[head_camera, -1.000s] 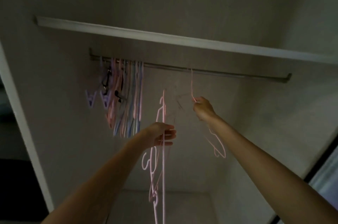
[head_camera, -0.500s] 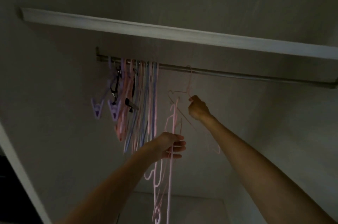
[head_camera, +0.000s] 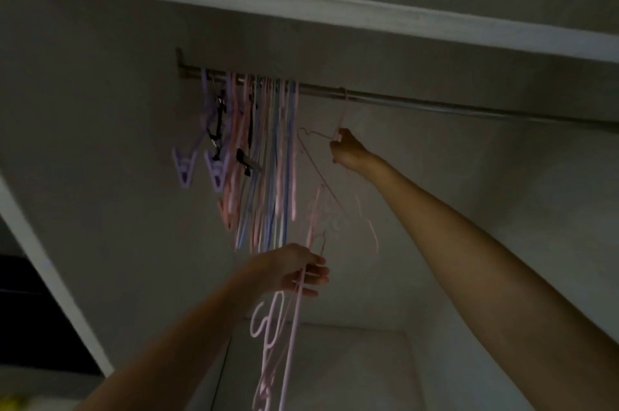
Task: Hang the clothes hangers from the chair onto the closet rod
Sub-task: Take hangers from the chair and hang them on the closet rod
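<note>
A metal closet rod (head_camera: 435, 104) runs across the dim closet under a white shelf. Several pink, blue and purple hangers (head_camera: 264, 156) hang bunched at its left end. My right hand (head_camera: 346, 149) pinches the neck of a thin pink hanger (head_camera: 368, 229) whose hook sits over the rod just right of the bunch. Lower down, my left hand (head_camera: 298, 271) grips a bundle of pink hangers (head_camera: 281, 343) that dangle below it. The chair is out of view.
A white shelf (head_camera: 335, 11) sits above the rod. Clip hangers with purple pegs (head_camera: 184, 169) hang at the far left. The white door frame (head_camera: 50, 276) slants along the left. The rod to the right of my hand carries nothing.
My right hand has carried the thin pink hanger up and left, and its hook now sits on the rod. The view tilted, shifting the rod and bunch rightward. My left hand keeps its bundle.
</note>
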{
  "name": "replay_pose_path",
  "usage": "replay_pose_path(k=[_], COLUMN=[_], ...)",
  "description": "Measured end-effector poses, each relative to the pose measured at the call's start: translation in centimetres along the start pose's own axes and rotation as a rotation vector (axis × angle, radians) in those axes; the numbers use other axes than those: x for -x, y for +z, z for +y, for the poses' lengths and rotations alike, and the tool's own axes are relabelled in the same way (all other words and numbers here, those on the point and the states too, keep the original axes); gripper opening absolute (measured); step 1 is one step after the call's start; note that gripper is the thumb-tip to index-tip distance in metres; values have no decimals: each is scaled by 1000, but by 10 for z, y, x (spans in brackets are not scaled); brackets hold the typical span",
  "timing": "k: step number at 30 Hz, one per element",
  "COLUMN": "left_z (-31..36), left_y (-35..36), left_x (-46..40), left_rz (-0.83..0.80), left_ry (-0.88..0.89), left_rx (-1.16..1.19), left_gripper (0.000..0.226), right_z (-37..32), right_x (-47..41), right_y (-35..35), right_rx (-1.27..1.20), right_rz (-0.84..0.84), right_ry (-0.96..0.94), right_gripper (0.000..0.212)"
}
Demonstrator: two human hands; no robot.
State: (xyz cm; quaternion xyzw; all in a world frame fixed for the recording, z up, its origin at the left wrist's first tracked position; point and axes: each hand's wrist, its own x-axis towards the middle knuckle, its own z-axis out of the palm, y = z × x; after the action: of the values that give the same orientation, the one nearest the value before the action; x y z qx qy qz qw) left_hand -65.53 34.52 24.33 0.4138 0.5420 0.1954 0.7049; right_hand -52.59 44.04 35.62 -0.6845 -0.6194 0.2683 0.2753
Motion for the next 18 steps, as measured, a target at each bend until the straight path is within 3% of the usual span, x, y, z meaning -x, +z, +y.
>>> replay_pose_path(k=[10,15,18], left_z=[-36,-46,-58], left_y=[-24,-26,-25], left_x=[12,10,7], left_rz=[40,56,37], left_ry=[-101,-98,-115], left_rx=[15,65,110], left_gripper=[25,25,25], right_z=[-42,-38,-12], right_x=[-6,-2,15], right_y=[39,36,37], right_rx=[37,81,6], right_rz=[-157,-130,-7], right_ry=[-141,-169,-81], right_gripper=[57,56,57])
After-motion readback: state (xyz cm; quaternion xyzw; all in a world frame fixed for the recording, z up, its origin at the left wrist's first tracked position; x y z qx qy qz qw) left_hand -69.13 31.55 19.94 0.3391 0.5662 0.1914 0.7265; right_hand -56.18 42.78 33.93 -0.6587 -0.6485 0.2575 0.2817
